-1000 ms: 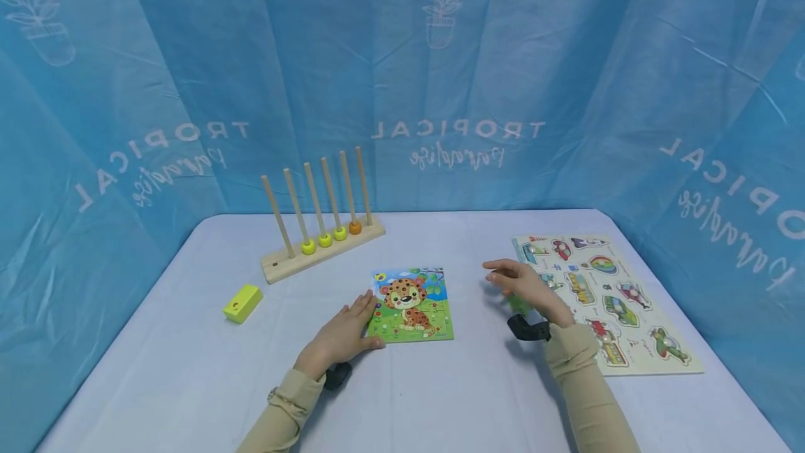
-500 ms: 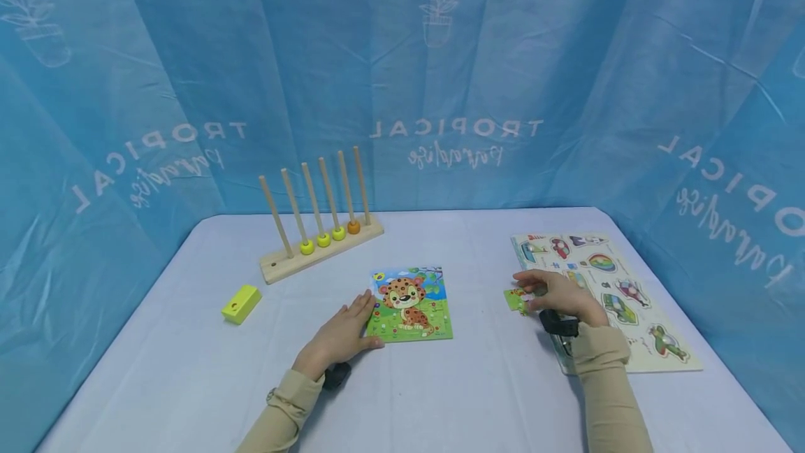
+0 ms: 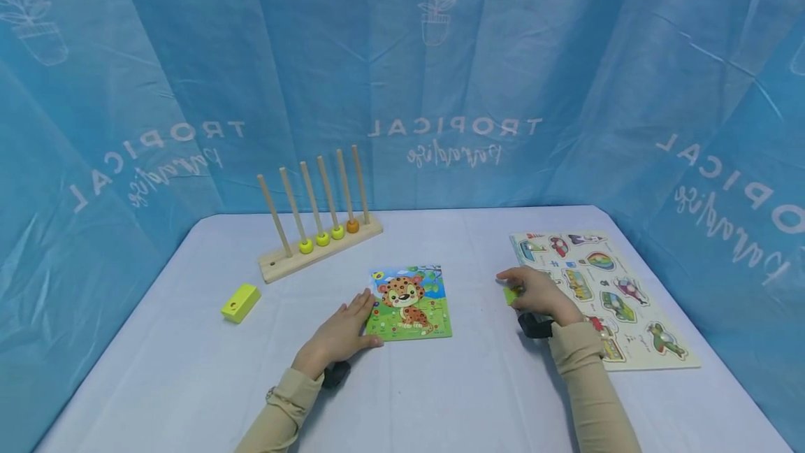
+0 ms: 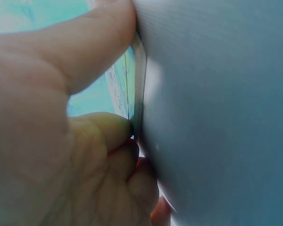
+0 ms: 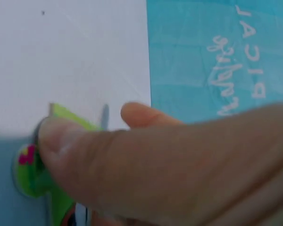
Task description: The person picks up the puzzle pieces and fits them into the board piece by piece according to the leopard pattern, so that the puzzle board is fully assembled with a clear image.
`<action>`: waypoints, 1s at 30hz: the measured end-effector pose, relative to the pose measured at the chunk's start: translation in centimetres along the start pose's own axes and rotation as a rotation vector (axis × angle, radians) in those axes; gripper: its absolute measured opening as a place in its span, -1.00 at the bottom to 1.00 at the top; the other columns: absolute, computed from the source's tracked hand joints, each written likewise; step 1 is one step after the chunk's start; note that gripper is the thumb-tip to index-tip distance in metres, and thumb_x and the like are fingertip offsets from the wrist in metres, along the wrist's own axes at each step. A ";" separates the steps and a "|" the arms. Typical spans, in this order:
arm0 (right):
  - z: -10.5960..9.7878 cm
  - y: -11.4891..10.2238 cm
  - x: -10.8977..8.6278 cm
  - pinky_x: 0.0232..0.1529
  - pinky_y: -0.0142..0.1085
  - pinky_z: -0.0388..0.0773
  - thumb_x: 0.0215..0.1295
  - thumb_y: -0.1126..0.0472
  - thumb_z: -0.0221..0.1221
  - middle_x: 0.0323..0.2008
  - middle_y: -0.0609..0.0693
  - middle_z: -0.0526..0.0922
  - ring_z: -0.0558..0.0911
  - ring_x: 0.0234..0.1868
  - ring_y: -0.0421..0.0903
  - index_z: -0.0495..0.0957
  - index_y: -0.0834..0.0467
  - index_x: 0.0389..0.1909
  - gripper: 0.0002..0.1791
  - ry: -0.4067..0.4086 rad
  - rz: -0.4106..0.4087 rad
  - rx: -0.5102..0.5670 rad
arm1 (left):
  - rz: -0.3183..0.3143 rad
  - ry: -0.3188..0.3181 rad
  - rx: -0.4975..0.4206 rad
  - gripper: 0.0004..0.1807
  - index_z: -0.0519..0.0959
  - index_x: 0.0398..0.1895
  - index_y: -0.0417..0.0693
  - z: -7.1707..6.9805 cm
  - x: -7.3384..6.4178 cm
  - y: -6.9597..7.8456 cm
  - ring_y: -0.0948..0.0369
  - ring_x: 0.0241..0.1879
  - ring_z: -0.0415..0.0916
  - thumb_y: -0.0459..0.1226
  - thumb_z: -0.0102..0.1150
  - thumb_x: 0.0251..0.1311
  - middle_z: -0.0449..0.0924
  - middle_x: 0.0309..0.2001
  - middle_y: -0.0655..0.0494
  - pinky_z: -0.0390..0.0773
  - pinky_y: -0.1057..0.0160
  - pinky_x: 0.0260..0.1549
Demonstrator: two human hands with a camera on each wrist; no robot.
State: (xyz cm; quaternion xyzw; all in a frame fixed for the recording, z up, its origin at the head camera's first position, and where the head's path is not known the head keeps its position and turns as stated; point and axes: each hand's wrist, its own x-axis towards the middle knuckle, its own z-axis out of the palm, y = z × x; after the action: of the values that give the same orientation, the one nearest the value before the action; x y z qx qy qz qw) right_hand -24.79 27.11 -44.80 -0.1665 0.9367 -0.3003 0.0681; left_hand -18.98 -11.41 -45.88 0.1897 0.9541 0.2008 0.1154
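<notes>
The leopard picture puzzle [image 3: 411, 303] lies flat on the table in the head view. My left hand [image 3: 339, 331] rests against its left side, fingers stretched along that edge and thumb at the lower left corner. In the left wrist view, the thumb [image 4: 99, 37] and fingertips touch the thin board edge [image 4: 139, 89]. To the right, my right hand [image 3: 542, 296] pinches a green jigsaw piece [image 3: 511, 295] just above or on the table. The right wrist view shows the thumb [image 5: 61, 136] over the piece [image 5: 26, 181], which has a pink mark on its knob; the hand covers the rest.
A wooden peg rack [image 3: 323, 249] with yellow and orange beads stands at the back left. Left of the puzzle lies a yellow block [image 3: 241, 303]. A vehicle peg puzzle board [image 3: 650, 313] lies at the right, partly under the right forearm. Blue curtains [image 3: 402, 75] enclose the table.
My right hand moved right, uncovering the green piece half a second ago, then came back left and now covers most of it. The left hand and leopard puzzle have stayed put.
</notes>
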 end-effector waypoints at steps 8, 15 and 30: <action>0.2 -0.6 0.3 -0.38 -0.28 0.46 0.07 0.31 0.35 -0.11 0.29 0.63 0.53 -0.30 0.00 0.57 0.27 0.06 -0.52 0.020 0.171 0.003 | 0.005 0.002 0.002 -0.06 0.05 0.49 -0.29 0.1 0.1 -0.1 -0.10 0.52 -0.04 0.02 0.22 0.21 -0.05 0.53 -0.18 0.05 -0.11 0.49; 0.6 -0.7 0.6 -0.46 -0.35 0.39 0.20 0.20 0.31 -0.35 0.09 0.66 0.47 -0.46 -0.11 0.61 0.20 -0.32 -0.86 0.084 0.220 0.138 | 0.006 -0.004 0.005 -0.07 0.06 0.49 -0.29 0.0 0.1 0.0 -0.10 0.52 -0.05 0.02 0.21 0.22 -0.06 0.53 -0.18 0.05 -0.11 0.49; 3.0 -1.6 2.5 -0.39 -0.34 0.46 0.42 0.16 0.08 -0.25 0.07 0.60 0.50 -0.40 -0.14 0.47 0.28 0.14 -0.63 0.076 0.207 0.466 | 0.003 -0.007 0.004 -0.06 0.05 0.49 -0.28 0.0 0.1 -0.2 -0.09 0.52 -0.05 0.02 0.22 0.21 -0.06 0.54 -0.18 0.05 -0.10 0.49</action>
State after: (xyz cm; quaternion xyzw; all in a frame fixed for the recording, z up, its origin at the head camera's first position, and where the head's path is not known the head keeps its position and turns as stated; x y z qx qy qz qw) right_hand -25.98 23.43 -46.40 -0.0379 0.8562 -0.5055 0.0997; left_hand -19.16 -11.52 -46.00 0.1919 0.9538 0.1986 0.1180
